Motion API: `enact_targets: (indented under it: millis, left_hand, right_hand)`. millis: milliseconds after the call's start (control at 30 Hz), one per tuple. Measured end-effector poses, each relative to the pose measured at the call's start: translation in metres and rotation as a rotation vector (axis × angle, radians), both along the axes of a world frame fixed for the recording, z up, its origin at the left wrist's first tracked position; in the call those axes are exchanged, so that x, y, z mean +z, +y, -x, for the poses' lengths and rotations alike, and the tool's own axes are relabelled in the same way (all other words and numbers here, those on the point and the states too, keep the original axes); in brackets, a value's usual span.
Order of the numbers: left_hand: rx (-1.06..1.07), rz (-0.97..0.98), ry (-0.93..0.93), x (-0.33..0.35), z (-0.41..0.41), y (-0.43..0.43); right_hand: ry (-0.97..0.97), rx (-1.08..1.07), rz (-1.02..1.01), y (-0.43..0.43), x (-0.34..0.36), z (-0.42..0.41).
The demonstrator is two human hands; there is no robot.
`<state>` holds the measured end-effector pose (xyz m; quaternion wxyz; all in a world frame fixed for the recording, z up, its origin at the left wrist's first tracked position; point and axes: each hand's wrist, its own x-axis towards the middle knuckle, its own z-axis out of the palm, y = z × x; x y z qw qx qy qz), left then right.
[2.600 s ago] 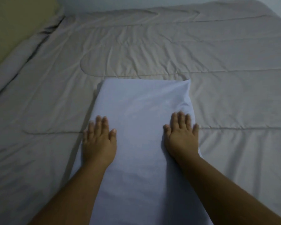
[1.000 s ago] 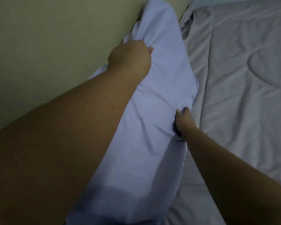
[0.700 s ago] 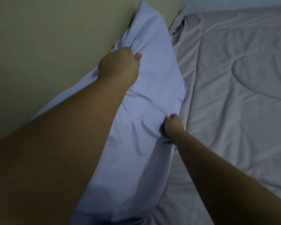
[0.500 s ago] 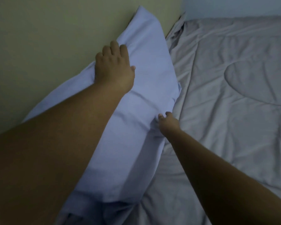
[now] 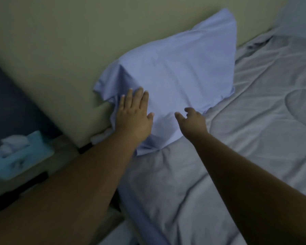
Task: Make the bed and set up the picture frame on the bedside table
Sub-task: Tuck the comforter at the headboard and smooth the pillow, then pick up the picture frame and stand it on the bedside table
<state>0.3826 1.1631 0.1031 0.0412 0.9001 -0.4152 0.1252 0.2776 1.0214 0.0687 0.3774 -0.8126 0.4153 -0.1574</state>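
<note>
A pale blue pillow (image 5: 180,68) leans against the beige headboard (image 5: 60,50) at the head of the bed, on the grey quilted cover (image 5: 245,138). My left hand (image 5: 132,114) lies flat on the pillow's near left corner, fingers straight. My right hand (image 5: 192,119) hovers at the pillow's near edge with fingers loosely spread, holding nothing. No picture frame is in view.
A bedside table (image 5: 30,184) stands at the lower left beside the headboard, with a teal tissue box (image 5: 19,154) on it. The grey cover stretches away to the right.
Both hands let go of the pillow after setting it against the headboard. My left hand slid down to the pillow's near corner, and my right hand opened.
</note>
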Motion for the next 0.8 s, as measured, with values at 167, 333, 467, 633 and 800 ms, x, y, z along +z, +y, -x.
enact_targets:
  millis: [167,333,467,633,800]
  left_hand:
    - [0.265,0.112,0.117,-0.014,0.037,0.108]
    - [0.581,0.128,0.228,-0.036,0.041,0.231]
    - [0.841,0.151,0.326,-0.056,0.032,0.327]
    - [1.062,0.206,0.479,-0.091,0.012,0.414]
    - [1.148,0.243,0.583,-0.13,-0.022,0.462]
  right_hand:
    - [-0.003,0.266,0.089,0.098,0.01,0.0]
    - [0.008,0.515,0.148,0.198,0.002,-0.03]
    - [0.018,0.665,0.154,0.283,-0.015,-0.066]
    - [0.036,0.85,0.157,0.374,-0.047,-0.112]
    - [0.093,0.964,0.24,0.44,-0.078,-0.166]
